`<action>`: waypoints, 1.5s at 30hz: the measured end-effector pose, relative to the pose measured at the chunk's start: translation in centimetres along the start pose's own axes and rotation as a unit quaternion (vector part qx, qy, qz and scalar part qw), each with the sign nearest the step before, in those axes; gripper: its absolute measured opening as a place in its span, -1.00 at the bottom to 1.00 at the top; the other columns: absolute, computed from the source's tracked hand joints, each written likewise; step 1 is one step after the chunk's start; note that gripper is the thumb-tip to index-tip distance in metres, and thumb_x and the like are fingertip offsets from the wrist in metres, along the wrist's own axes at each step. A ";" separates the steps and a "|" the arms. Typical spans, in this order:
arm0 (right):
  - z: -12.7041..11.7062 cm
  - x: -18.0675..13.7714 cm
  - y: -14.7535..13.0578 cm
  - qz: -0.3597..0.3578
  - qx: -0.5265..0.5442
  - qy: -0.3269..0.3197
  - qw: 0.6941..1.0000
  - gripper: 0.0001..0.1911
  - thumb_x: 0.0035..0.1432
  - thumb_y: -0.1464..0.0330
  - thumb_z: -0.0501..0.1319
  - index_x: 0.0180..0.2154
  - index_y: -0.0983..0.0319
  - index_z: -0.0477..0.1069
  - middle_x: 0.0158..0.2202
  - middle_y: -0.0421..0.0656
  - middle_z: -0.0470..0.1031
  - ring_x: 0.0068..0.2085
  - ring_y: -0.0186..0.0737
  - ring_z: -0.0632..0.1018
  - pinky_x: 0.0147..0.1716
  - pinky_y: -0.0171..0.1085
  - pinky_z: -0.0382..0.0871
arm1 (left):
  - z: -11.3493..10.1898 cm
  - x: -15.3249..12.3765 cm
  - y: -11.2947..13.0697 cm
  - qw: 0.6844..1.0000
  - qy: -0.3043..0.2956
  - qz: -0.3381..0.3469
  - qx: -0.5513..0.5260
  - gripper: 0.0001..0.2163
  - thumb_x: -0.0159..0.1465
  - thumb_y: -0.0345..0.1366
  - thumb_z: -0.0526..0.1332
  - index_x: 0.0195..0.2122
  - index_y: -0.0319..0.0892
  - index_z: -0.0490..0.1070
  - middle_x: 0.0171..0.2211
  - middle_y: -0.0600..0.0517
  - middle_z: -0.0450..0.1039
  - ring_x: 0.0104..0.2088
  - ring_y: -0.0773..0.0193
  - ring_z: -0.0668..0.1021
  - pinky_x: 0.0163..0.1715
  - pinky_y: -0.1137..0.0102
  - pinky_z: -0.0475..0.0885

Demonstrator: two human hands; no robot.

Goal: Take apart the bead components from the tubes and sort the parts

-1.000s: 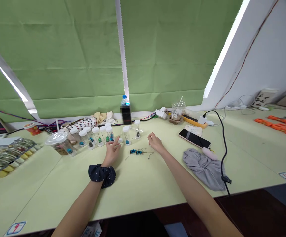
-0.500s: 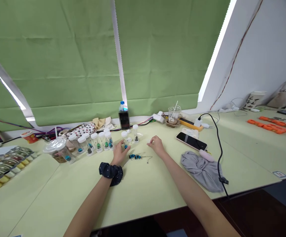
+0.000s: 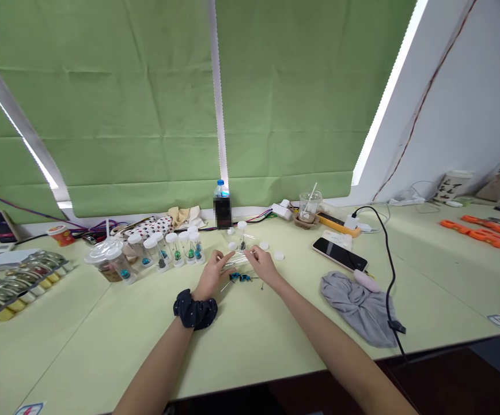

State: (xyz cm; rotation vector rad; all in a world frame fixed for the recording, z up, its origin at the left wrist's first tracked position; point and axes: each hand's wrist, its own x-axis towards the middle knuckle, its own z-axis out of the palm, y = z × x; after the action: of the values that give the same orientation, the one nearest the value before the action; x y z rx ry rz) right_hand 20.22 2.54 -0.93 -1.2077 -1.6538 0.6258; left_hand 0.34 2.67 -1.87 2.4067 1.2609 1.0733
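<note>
My left hand [image 3: 212, 275], a dark dotted scrunchie [image 3: 194, 309] on its wrist, is closed with its fingertips at one end of a thin, pale, shiny rod [image 3: 238, 252]. At the rod's other end, my right hand [image 3: 262, 265] pinches with thumb and forefinger. More thin shiny rods [image 3: 235, 262] show between the hands, just above the table. Below them lie small blue-and-black parts with thin wire legs [image 3: 239, 277]. A clear vial with a white cap [image 3: 242, 232] stands just beyond my fingers. Loose white caps [image 3: 279, 256] lie to the right.
Several capped vials [image 3: 177, 249] holding coloured pieces stand at left, beside a lidded plastic cup [image 3: 103, 259]. A dark bottle [image 3: 222, 207] stands behind. On the right are a phone [image 3: 340, 254], a grey cloth [image 3: 358, 308], a black cable [image 3: 386, 259] and an iced-drink cup [image 3: 309, 206].
My hands have come together near the middle, the right moving left. My left hand has left the capped vial beside it, and loose white caps now show near my right hand.
</note>
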 end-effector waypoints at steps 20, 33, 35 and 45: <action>0.6 0.8 1.6 0.104 0.189 -0.004 0.976 -0.51 -0.03 -0.06 0.16 -0.50 0.26 0.32 -0.60 -0.28 0.24 -0.57 -0.43 0.21 -0.53 -0.38 0.19 | -1.4 0.6 0.7 0.971 -0.084 -0.119 -0.189 -0.62 0.02 0.03 0.28 -0.44 -0.19 0.26 -0.59 0.16 0.26 -0.57 0.40 0.30 -0.56 0.49 0.17; -1.0 0.3 0.7 -0.089 0.172 -0.169 0.966 -0.67 0.13 0.16 0.17 -0.12 0.20 0.34 -0.32 -0.18 0.34 -0.31 -0.29 0.37 -0.29 -0.31 0.27 | -3.4 -0.1 -1.5 0.780 -0.284 -0.370 -0.417 -0.49 0.07 0.22 0.10 -0.45 -0.22 0.36 -0.77 0.19 0.11 -0.82 0.52 -0.01 -0.83 0.51 -0.15; -1.0 0.4 0.7 -0.103 0.177 -0.163 0.965 -0.70 0.13 0.19 0.18 -0.14 0.20 0.36 -0.23 -0.13 0.37 -0.24 -0.26 0.38 -0.24 -0.29 0.28 | -3.2 0.0 -1.6 0.761 -0.297 -0.384 -0.429 -0.48 0.09 0.21 0.09 -0.48 -0.25 0.39 -0.77 0.17 0.12 -0.82 0.51 -0.01 -0.82 0.49 -0.16; -0.8 0.6 2.0 0.055 0.197 -0.089 0.975 -0.66 0.08 0.10 0.17 -0.24 0.23 0.34 -0.46 -0.22 0.36 -0.53 -0.36 0.37 -0.51 -0.33 0.26 | -1.8 0.0 -0.8 0.889 -0.031 -0.199 -0.412 -0.57 0.04 -0.08 0.32 -0.12 -0.18 0.39 -0.55 0.14 0.28 -0.58 0.45 0.30 -0.56 0.52 0.20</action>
State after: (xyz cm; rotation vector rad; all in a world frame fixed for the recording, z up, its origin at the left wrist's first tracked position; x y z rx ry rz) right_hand 21.78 3.76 -1.98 -0.9767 -1.5190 1.1023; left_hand -1.39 2.90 -0.97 1.4571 0.9363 1.0887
